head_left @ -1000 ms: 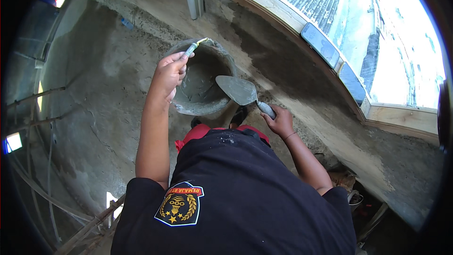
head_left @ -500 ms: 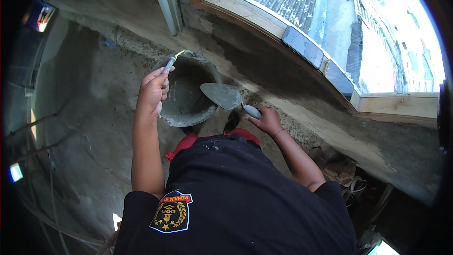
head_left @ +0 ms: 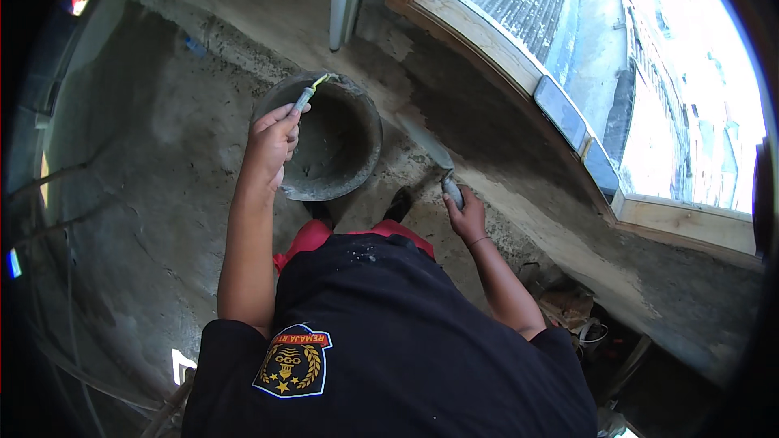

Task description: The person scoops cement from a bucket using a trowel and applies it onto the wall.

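Note:
My left hand (head_left: 270, 146) is closed round the grip of a rope handle (head_left: 303, 99) on a round, cement-smeared bucket (head_left: 373, 138). Grey wet mortar (head_left: 329, 146) lies inside the bucket, in front of my legs. On the other side, my right hand (head_left: 466, 217) grips a trowel (head_left: 430, 144) by its grey handle. The trowel's blade is beside the lower part of the wall, right of the bucket; I cannot tell whether it touches. Its grey blends with the wall, and any mortar on it is hard to make out.
A wood-framed window (head_left: 495, 42) fills the upper right, with a phone (head_left: 560, 111) on its sill. A pale pipe (head_left: 345, 0) runs down the wall (head_left: 503, 138). Thin poles (head_left: 57, 178) stand at the left. A small pail (head_left: 594, 332) and clutter lie at lower right.
My right hand has turned the trowel away from over the bucket's rim toward the wall on the right. My left hand still holds the bucket handle. The view has shifted.

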`<state>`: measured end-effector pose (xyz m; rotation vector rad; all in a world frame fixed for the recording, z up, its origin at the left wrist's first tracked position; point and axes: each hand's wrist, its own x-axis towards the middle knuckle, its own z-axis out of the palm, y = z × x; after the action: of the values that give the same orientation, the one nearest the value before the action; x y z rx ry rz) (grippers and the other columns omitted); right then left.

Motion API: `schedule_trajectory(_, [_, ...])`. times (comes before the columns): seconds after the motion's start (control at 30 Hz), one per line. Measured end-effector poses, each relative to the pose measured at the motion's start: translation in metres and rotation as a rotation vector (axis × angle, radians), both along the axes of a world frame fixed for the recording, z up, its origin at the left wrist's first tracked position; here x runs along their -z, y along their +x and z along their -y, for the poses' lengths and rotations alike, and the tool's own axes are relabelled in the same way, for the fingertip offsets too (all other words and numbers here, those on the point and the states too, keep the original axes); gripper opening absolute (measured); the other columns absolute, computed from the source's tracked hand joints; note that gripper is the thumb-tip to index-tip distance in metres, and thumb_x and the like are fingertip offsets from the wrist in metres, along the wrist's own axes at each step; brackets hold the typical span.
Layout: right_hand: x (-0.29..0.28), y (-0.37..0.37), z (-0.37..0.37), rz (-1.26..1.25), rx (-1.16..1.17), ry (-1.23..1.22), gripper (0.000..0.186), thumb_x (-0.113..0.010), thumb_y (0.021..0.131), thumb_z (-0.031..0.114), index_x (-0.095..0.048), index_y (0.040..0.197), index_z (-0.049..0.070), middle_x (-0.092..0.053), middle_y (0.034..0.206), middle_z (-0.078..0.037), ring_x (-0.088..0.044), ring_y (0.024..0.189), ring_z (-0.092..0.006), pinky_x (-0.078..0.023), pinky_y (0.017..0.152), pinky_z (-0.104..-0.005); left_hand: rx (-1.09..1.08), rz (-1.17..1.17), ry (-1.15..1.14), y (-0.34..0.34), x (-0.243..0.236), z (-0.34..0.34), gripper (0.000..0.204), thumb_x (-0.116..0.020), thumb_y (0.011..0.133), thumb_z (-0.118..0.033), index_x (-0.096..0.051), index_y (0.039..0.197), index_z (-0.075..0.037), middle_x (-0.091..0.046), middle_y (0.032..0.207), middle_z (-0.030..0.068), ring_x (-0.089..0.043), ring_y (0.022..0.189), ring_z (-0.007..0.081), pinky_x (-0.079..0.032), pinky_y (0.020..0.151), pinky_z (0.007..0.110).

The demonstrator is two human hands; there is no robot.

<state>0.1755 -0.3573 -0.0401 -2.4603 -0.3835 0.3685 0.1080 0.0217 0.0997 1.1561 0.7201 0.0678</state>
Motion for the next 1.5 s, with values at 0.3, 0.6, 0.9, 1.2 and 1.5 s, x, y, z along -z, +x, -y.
schedule_trajectory(0.3, [0.051, 0.078, -0.028, -0.133, -0.022, -0.241, 0.05, -0.059, 0.077, 0.049, -0.059, 0.103, 0.007, -0.063, 0.096, -0.021, -0.059, 0.092, -0.038, -0.047, 0.078, -0.0444, -0.108, -0.057, -0.012, -0.029, 0.011, -0.018, 0.022, -0.049, 0.092, -0.014, -0.06, 0.106, -0.001, -0.033, 0.059, -0.0098, -0.023, 0.045, -0.0015, -0.016, 0.039, 0.017])
schedule_trajectory(0.6, [0.089, 0.131, -0.05, -0.101, -0.066, -0.371, 0.07, -0.054, 0.079, 0.055, -0.049, 0.125, 0.003, -0.052, 0.124, -0.021, -0.049, 0.116, -0.036, -0.039, 0.098, -0.0397, -0.135, -0.124, -0.011, -0.052, 0.021, -0.03, 0.022, -0.05, 0.092, -0.016, -0.06, 0.106, -0.002, -0.032, 0.059, -0.0102, -0.024, 0.045, -0.0016, -0.016, 0.039, 0.017])
schedule_trajectory(0.9, [0.094, 0.119, -0.023, -0.051, 0.156, -0.325, 0.06, -0.059, 0.077, 0.054, -0.062, 0.102, -0.001, -0.065, 0.076, -0.016, -0.064, 0.065, -0.0269, -0.05, 0.063, -0.0365, -0.136, -0.077, -0.061, -0.055, 0.03, -0.035, 0.022, -0.05, 0.092, -0.015, -0.061, 0.106, -0.002, -0.032, 0.059, -0.0102, -0.024, 0.045, -0.0018, -0.016, 0.039, 0.017])
schedule_trajectory(1.2, [0.04, 0.093, -0.079, -0.097, 0.01, -0.385, 0.057, -0.054, 0.08, 0.054, -0.062, 0.108, 0.004, -0.062, 0.103, -0.023, -0.057, 0.102, -0.0382, -0.044, 0.086, -0.0435, -0.082, -0.09, -0.053, -0.054, 0.033, -0.039, 0.023, -0.047, 0.092, -0.015, -0.059, 0.107, -0.003, -0.032, 0.058, -0.0099, -0.023, 0.044, -0.0007, -0.014, 0.041, 0.018])
schedule_trajectory(1.5, [0.082, 0.104, -0.045, -0.123, 0.168, -0.284, 0.057, -0.054, 0.079, 0.053, -0.062, 0.109, 0.005, -0.058, 0.111, -0.024, -0.055, 0.105, -0.038, -0.044, 0.09, -0.0418, -0.067, -0.102, -0.048, -0.052, 0.033, -0.046, 0.023, -0.047, 0.092, -0.015, -0.06, 0.107, -0.005, -0.031, 0.057, -0.0104, -0.023, 0.044, -0.0006, -0.014, 0.042, 0.018])
